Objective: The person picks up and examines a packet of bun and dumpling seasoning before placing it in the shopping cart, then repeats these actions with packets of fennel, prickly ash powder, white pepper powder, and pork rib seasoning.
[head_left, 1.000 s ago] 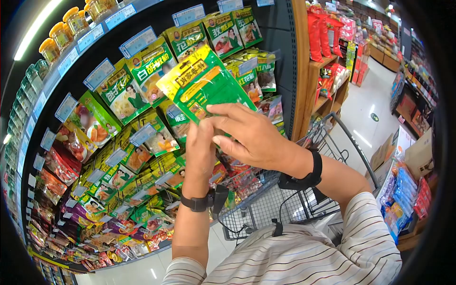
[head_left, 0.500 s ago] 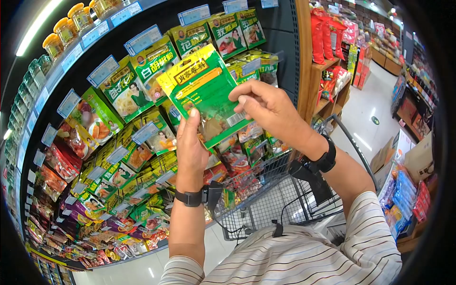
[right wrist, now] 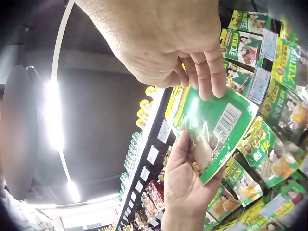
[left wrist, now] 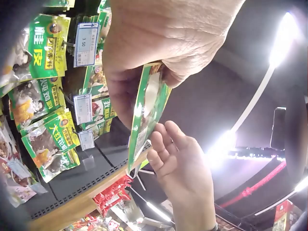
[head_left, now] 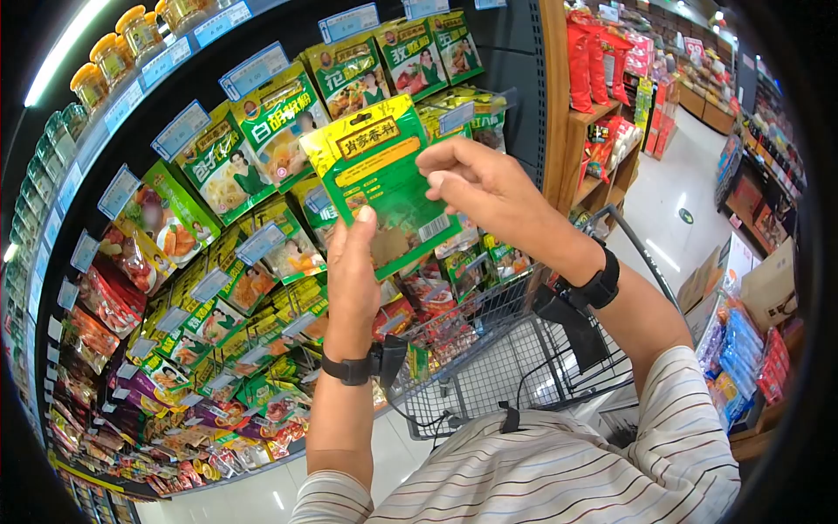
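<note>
My left hand holds a green-and-yellow spice packet by its lower left part, the thumb across the printed face and the other fingers behind. The packet's printed side with a barcode is turned up toward me; a clear window near the bottom shows brownish contents. At the packet's right edge is my right hand, its loosely bent fingers right beside the print. In the right wrist view those fingers overlap the packet's upper area. Seen from the left wrist, the packet is nearly edge-on.
Similar packets hang in rows on the shelf ahead, below blue price tags. Jars line the upper left. A wire shopping cart stands below the hands. Red bags sit on a wooden rack to the right.
The right hand has moved from beside the left hand to the packet's right edge. The left thumb now lies on the face, and the barcode and window have come into view.
</note>
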`<state>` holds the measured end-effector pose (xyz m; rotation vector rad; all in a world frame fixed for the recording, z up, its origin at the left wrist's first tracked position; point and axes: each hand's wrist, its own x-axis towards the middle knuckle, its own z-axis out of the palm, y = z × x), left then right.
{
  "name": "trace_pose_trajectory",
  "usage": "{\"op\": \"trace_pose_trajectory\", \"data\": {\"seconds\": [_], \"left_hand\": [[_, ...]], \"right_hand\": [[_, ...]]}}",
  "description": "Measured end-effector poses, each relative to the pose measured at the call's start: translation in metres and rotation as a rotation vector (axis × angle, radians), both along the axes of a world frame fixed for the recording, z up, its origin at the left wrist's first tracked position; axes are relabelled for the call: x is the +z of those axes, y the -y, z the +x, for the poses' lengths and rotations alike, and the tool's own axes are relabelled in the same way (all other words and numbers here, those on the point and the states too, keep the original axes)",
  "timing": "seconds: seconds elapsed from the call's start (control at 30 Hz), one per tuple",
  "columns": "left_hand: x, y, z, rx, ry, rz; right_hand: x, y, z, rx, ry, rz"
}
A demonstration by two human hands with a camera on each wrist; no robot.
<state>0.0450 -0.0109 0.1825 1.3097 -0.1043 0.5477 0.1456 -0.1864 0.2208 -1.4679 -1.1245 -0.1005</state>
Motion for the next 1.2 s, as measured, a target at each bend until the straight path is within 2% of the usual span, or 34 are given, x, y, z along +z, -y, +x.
{"op": "trace_pose_trajectory", "data": {"seconds": [0.13, 0.17, 0.23, 0.33, 0.43, 0.47, 0.53, 0.63, 0.7, 0.73, 0.87, 0.97, 1.2], "left_hand": [[0.007, 0.007, 0.005, 0.185, 0.122, 0.543], [0.0, -0.001, 0.013, 0.293, 0.215, 0.783], [0.014, 0.001, 0.015, 0.375, 0.355, 0.994], [0.029, -0.008, 0.016, 0.269, 0.182, 0.867], [0.036, -0.034, 0.037, 0.544, 0.256, 0.703], [0.043, -0.043, 0.038, 0.456, 0.167, 0.644], [0.058, -0.057, 0.041, 0.281, -0.001, 0.53], [0.069, -0.06, 0.048, 0.034, -0.072, 0.346], [0.071, -0.069, 0.052, 0.067, -0.063, 0.365], [0.072, -0.074, 0.053, 0.083, -0.057, 0.374], [0.081, -0.08, 0.05, 0.176, -0.064, 0.383], [0.086, -0.088, 0.055, 0.232, -0.077, 0.446], [0.096, -0.097, 0.075, 0.316, -0.112, 0.547]], "right_hand": [[0.009, -0.012, -0.008, 0.127, -0.023, 0.027], [0.007, -0.014, -0.003, 0.051, 0.066, -0.017], [0.022, -0.014, -0.001, 0.077, 0.097, -0.036], [0.029, -0.014, 0.028, 0.077, -0.154, -0.155], [0.033, -0.02, 0.046, 0.104, -0.279, -0.007], [0.023, -0.03, 0.07, 0.168, -0.349, 0.028], [0.031, -0.032, 0.067, 0.181, -0.419, 0.045], [0.037, -0.047, 0.075, 0.266, -0.494, 0.027], [0.04, -0.055, 0.085, 0.297, -0.474, -0.008], [0.044, -0.058, 0.09, 0.35, -0.382, 0.053], [0.069, -0.06, 0.108, 0.255, -0.382, 0.093], [0.068, -0.065, 0.13, 0.217, -0.398, 0.156], [0.075, -0.049, 0.15, 0.261, -0.363, 0.005]]}}
